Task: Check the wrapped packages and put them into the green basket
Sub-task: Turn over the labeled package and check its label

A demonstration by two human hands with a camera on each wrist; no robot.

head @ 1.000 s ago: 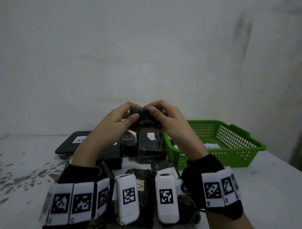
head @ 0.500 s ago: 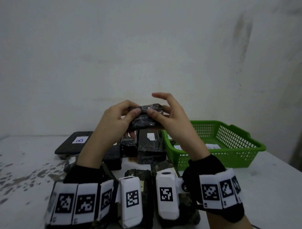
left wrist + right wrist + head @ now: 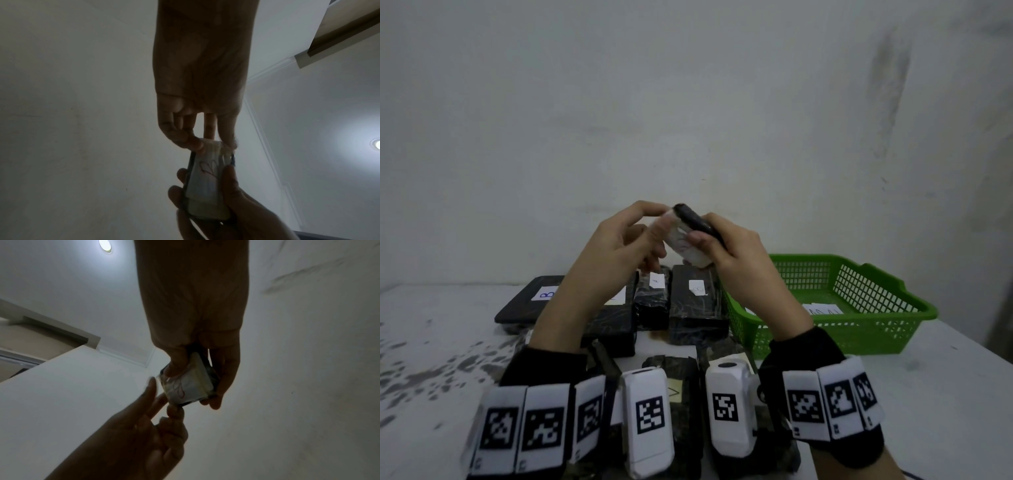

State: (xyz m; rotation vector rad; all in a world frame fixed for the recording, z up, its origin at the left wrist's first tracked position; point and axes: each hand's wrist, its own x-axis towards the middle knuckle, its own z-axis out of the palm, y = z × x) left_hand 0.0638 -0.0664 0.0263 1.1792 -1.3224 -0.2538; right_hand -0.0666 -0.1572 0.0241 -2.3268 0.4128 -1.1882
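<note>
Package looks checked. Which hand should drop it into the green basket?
Right. The right hand already grips the package and is nearer the green basket on that side. The left hand only pinches its upper end.

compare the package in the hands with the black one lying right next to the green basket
The held package is raised and tilted, gripped by the right hand and pinched by the left hand; the table package lies flat, untouched. The held one shows a broad white face; the other a small label. Both are dark-wrapped.
</note>
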